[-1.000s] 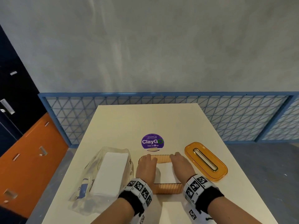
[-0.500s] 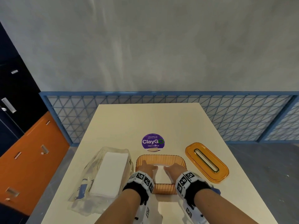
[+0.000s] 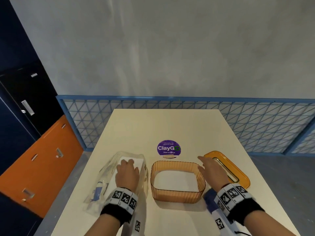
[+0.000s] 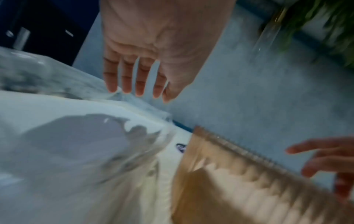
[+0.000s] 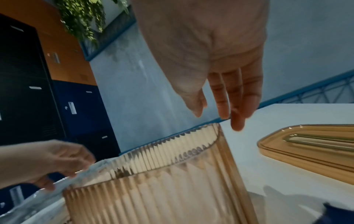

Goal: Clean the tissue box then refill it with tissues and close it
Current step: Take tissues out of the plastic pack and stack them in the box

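The ribbed amber tissue box (image 3: 177, 195) (image 5: 153, 181) (image 4: 249, 189) stands open on the table's near middle, with white tissues (image 3: 177, 181) lying inside. Its amber lid (image 3: 238, 169) (image 5: 310, 151) lies flat to the right. On the left is a clear plastic pack of tissues (image 3: 112, 181) (image 4: 67, 144). My left hand (image 3: 127, 171) (image 4: 138, 91) is over that pack, fingers straight, holding nothing. My right hand (image 3: 209, 169) (image 5: 220, 115) hovers with fingers extended between the box's right rim and the lid, empty.
A purple ClayGo sticker (image 3: 168, 148) marks the cream table (image 3: 170, 126) beyond the box. Something blue (image 3: 209, 200) lies under my right wrist. A blue mesh railing (image 3: 255, 125) runs behind the table; orange and dark lockers (image 3: 34, 150) stand at left.
Both hands have come out of the box, where they pressed on the tissues. The left moved left over the tissue pack, the right moved right toward the lid.
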A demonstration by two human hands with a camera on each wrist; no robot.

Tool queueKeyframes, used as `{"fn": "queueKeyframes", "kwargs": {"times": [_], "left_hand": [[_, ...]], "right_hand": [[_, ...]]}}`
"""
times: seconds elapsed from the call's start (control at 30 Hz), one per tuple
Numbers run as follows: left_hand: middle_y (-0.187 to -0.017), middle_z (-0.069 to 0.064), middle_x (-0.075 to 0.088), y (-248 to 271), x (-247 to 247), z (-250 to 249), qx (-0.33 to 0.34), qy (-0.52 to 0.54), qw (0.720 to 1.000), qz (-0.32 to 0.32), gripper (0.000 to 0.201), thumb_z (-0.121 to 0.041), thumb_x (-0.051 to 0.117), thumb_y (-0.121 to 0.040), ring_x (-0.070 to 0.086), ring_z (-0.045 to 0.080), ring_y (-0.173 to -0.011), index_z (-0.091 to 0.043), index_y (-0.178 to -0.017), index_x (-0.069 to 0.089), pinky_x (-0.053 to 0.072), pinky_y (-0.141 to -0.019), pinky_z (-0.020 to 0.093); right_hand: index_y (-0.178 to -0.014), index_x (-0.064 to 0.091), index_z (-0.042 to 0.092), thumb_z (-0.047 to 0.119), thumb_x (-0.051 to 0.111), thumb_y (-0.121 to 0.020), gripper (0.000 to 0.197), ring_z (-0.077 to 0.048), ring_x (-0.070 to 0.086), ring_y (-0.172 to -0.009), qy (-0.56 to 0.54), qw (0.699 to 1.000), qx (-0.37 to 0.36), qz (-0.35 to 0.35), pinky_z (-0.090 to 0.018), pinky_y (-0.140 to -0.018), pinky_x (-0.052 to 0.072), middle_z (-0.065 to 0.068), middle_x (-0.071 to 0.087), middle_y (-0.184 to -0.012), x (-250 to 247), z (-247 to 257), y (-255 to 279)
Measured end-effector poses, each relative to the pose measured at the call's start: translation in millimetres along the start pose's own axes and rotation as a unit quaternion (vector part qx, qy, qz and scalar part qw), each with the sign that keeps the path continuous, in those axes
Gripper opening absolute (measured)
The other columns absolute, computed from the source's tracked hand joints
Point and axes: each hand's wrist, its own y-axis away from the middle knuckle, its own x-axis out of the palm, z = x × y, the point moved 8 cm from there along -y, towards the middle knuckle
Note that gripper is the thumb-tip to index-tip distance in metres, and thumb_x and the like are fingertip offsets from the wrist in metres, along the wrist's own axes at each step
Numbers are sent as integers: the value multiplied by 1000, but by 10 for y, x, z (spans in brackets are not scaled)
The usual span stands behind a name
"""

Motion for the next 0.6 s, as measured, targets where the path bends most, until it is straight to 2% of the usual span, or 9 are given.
{"fn": "queueKeyframes", "kwargs": {"times": [0.07, 0.13, 0.2, 0.3, 0.6], "left_hand": [[-135, 9, 39, 8, 162, 230, -46, -55, 996, 43, 46, -41, 46, -94, 38, 28, -126, -15, -131, 42, 42, -95, 39], [-135, 8, 37, 60, 302, 326, -61, -92, 992, 65, 58, -54, 45, -90, 37, 28, -126, -15, -132, 39, 41, -96, 39], [-137, 7, 37, 112, 398, 351, -54, -131, 988, 60, 62, -58, 44, -89, 38, 26, -126, -16, -134, 36, 40, -96, 38], [-138, 6, 36, 138, 431, 360, -55, -154, 986, 42, 56, -50, 43, -92, 38, 25, -127, -17, -136, 34, 39, -97, 36], [-133, 7, 39, 69, 407, 388, -83, -84, 992, 54, 35, -34, 28, -101, 38, 26, -124, -18, -128, 43, 37, -97, 41]], "right_hand": [[-148, 25, 21, 28, 39, -100, 50, -22, 54, -117, -15, 997, 16, 76, -31, -95, 47, -12, 52, -134, 157, -48, -9], [-150, 19, 18, 23, 36, -101, 51, -24, 59, -105, -34, 992, 25, 118, -32, -89, 50, -16, 58, -126, 252, -39, -10], [-151, 15, 17, 15, 32, -102, 52, -26, 61, -104, -25, 990, 29, 138, -32, -87, 50, -16, 60, -122, 319, -35, -10], [-151, 10, 20, 5, 30, -99, 58, -24, 60, -102, -9, 989, 43, 144, -29, -81, 47, -15, 60, -121, 362, -61, -5], [-151, 6, 19, -2, 34, -95, 67, -25, 58, -113, 13, 989, 44, 140, -29, -92, 48, -14, 58, -126, 363, -38, 4]]}}
